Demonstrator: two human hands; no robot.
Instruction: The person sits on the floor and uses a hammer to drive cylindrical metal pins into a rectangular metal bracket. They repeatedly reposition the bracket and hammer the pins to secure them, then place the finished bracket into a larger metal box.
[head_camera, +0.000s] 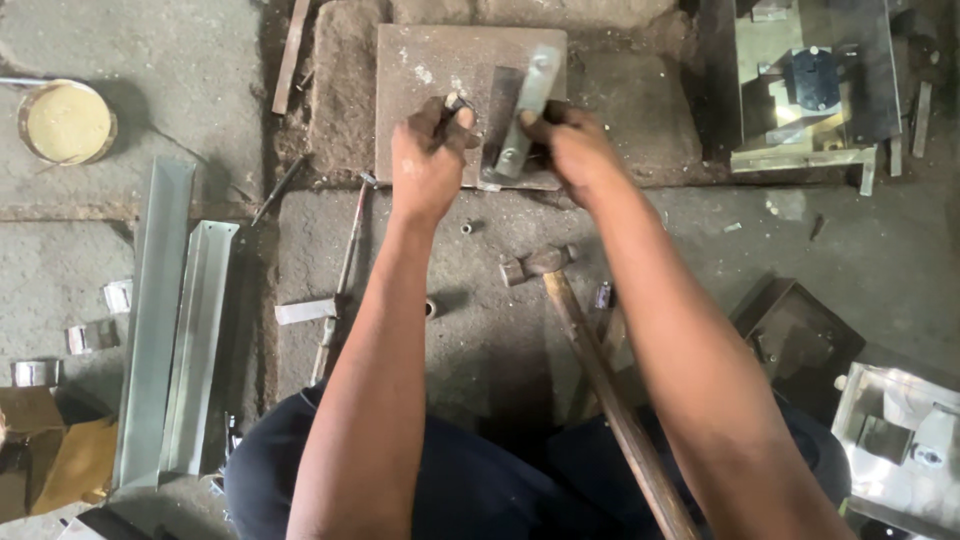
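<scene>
My left hand (428, 160) is closed around a small dark metal part at the left side of a rusty steel plate (425, 60) that lies flat on the ground. My right hand (572, 145) grips the lower end of a narrow grey metal strip (528, 105) with holes, which stands tilted on that plate. Both hands are close together over the plate's near edge. A hammer (540, 262) with a long wooden handle lies on the floor just below my hands, untouched.
Two long folded sheet-metal channels (165, 330) lie at the left. A round tin of yellow paste (66, 122) sits at upper left. A shiny metal box (815, 85) stands at upper right, with dark trays (800, 340) at lower right. Thin rods (340, 285) and small clips lie scattered.
</scene>
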